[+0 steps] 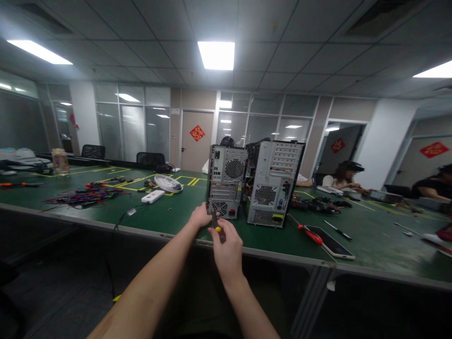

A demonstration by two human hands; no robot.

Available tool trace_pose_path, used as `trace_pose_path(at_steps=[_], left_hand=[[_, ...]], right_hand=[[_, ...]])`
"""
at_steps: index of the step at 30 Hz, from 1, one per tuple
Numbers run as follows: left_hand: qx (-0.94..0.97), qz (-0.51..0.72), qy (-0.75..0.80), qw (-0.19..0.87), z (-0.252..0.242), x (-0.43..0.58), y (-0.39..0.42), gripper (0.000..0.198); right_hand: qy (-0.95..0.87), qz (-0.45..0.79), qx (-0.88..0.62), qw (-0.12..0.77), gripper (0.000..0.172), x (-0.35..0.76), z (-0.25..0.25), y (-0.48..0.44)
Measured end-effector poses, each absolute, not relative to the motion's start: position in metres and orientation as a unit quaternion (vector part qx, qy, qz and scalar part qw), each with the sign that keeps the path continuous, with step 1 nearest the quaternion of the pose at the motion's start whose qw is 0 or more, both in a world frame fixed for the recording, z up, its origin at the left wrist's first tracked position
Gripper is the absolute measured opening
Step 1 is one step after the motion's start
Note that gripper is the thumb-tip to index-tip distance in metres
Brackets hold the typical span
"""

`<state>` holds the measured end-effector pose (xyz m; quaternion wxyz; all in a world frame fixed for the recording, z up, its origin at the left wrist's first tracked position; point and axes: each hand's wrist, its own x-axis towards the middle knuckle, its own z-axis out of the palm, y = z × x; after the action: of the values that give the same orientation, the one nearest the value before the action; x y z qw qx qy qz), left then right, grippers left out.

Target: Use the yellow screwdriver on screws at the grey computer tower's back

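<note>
Two computer towers stand upright side by side, their back panels facing me. At the lower left corner of the smaller left tower [229, 188], my left hand [200, 216] is closed around the edge, its fingers partly hidden. Between the thumb and fingers of my right hand [228, 245] is a dark screwdriver [215, 223] with a yellow end. It rises towards the bottom of the back panel, and its tip is too small to make out. To the right, the larger tower [270, 183] is apart from both hands.
Right of the towers lie a red-handled screwdriver [314, 236], a phone [335, 245] and a pen-like tool [338, 230]. Leftwards are a white power bank-like box [153, 196], a white fan [168, 183] and a wire heap [84, 195]. The table edge [282, 254] runs close by. People sit at far right.
</note>
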<state>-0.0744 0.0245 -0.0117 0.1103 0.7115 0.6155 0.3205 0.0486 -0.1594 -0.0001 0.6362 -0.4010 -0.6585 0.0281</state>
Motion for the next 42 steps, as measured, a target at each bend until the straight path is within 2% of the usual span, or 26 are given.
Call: trace_pose_path(at_steps=[9,12,17,21,27,33,38,42], left_hand=[[0.713,0.316,0.616,0.113,-0.0113,-0.0743,0.0243,0.076],[0.716,0.317,0.612,0.109,-0.0104,-0.0742,0.0237,0.075],[0.714,0.317,0.616,0.102,-0.0067,-0.0729,0.0189,0.075],[0.711,0.318,0.618,0.11,-0.0078,-0.0723,0.0195,0.073],[0.713,0.317,0.617,0.107,-0.0123,-0.0732,0.025,0.072],[0.714,0.32,0.614,0.104,-0.012,-0.0737,0.0258,0.076],[0.711,0.323,0.614,0.112,-0.0121,-0.0738,0.0254,0.076],[0.714,0.321,0.613,0.107,-0.011,-0.0739,0.0233,0.075]], right_hand=[[-0.734,-0.027,-0.402,0.546,0.043,0.0482,0.0037,-0.1643],[-0.726,-0.009,-0.404,0.557,0.037,0.0464,0.0028,-0.1634],[-0.662,0.039,-0.407,0.628,0.02,0.044,-0.0001,-0.1592],[-0.661,0.028,-0.4,0.634,0.022,0.0473,0.0001,-0.1586],[-0.724,-0.015,-0.402,0.56,0.04,0.0488,0.0038,-0.163],[-0.663,0.053,-0.419,0.618,0.022,0.0449,0.0013,-0.1597],[-0.632,0.079,-0.408,0.654,0.026,0.0472,-0.0001,-0.1579],[-0.652,0.069,-0.395,0.644,0.026,0.0471,0.0007,-0.1602]])
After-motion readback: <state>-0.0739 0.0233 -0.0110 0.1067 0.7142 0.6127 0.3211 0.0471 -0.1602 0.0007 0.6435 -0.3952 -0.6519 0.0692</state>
